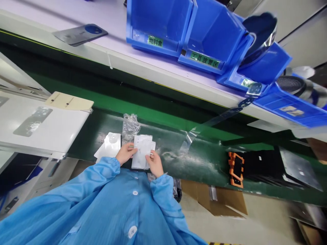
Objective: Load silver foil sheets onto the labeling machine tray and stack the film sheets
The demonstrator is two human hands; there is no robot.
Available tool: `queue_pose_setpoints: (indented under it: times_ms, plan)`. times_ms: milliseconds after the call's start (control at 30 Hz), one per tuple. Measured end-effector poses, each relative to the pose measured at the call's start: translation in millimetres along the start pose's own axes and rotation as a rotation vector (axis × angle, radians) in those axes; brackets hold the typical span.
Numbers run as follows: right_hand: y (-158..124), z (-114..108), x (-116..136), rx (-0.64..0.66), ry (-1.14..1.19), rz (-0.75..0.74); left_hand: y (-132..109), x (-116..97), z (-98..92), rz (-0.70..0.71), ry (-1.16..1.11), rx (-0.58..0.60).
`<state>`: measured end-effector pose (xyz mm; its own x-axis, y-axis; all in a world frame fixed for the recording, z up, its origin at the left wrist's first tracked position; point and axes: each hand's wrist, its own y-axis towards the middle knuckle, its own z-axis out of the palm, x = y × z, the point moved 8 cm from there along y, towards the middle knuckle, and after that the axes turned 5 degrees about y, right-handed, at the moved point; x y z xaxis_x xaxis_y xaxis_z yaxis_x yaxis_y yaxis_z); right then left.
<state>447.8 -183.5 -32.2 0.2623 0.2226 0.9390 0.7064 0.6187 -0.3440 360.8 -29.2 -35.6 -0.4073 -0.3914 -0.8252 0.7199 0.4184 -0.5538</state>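
Observation:
A small stack of flat white packets point(142, 153), seemingly in clear sleeves, is upright-edged between my hands, close to my body at the bench edge. My left hand point(125, 153) pinches its left side with thumb and fingers. On the right edge, my right hand point(155, 163) grips it with the thumb on top. White sheets with a rounded camera-shaped outline point(110, 146) lie just left of my left hand. Behind the stack sits a crumpled clear plastic bag point(130, 125).
Blue bins point(158, 47) line the shelf above, near a grey phone-back-shaped plate point(81, 34). A clear film strip point(204, 127) hangs onto the green bench point(163, 136). Orange frames point(236, 168) and black sheets point(264, 166) lie right. A white machine point(58, 126) stands left; cardboard point(219, 200) below.

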Motion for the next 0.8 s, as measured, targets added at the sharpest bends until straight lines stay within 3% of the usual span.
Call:
queue_pose_setpoints:
  times_ms: [100, 267, 433, 633, 700, 800]
  plan:
    - [-11, 45, 16, 0.122, 0.183, -0.008, -20, -16, -16.9, 0.073, 0.064, 0.033]
    - [-27, 85, 24, 0.272, 0.103, 0.023, -51, -27, -44.4, 0.118, -0.029, 0.041]
    - [-35, 105, 24, 0.294, -0.131, -0.026, -74, -9, -60.2, 0.11, -0.057, 0.046]
    - [-49, 128, 25, 0.506, -0.456, -0.051, -105, 28, -73.3, 0.039, -0.024, 0.123]
    - [-42, 134, 36, 0.596, -0.471, -0.03, -111, 30, -76.6, 0.062, 0.01, 0.127]
    - [-13, 135, 74, 0.527, -0.399, -0.092, -113, 25, -80.9, 0.128, 0.054, 0.111]
